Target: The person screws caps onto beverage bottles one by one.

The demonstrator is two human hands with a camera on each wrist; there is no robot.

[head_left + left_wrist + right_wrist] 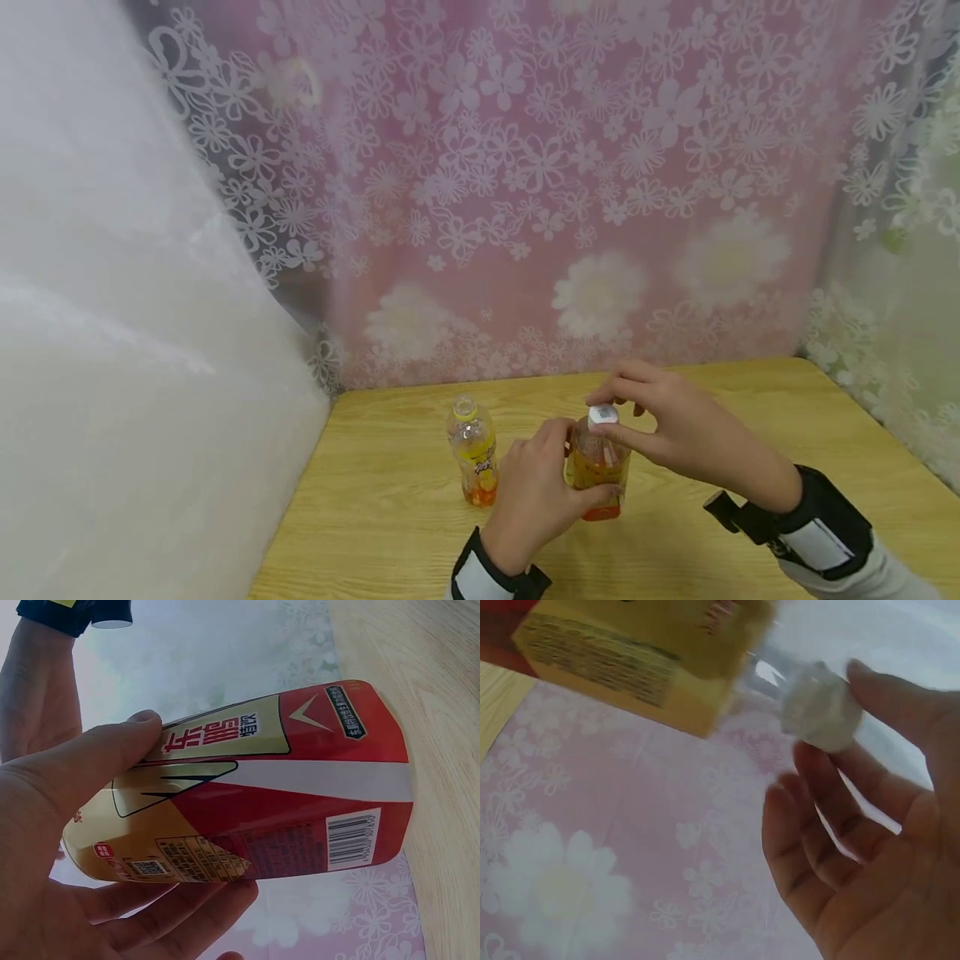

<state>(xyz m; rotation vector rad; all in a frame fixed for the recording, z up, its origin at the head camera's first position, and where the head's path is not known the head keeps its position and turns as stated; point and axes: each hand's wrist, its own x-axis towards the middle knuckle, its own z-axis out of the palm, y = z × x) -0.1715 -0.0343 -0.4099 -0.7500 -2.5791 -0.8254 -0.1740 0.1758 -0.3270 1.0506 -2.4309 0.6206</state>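
Note:
A bottle with a red and gold label [600, 475] [285, 780] [630, 660] stands upright on the table, with a white cap [603, 416] [821, 709] at its top. The left hand [536, 492] [97, 817] grips the bottle's body, thumb on one side and fingers on the other. At the cap, the right hand [675, 421] [877, 825] pinches it between thumb and fingers. To the left of the hands, a clear bottle with a yellow label [477, 457] stands upright, its neck uncapped with a yellow ring.
The wooden table [360, 500] reaches back to a pink floral curtain [525, 208]. A white sheet [135, 292] hangs on the left, and a pale floral curtain [900, 333] on the right. Both wrists wear black straps with small devices.

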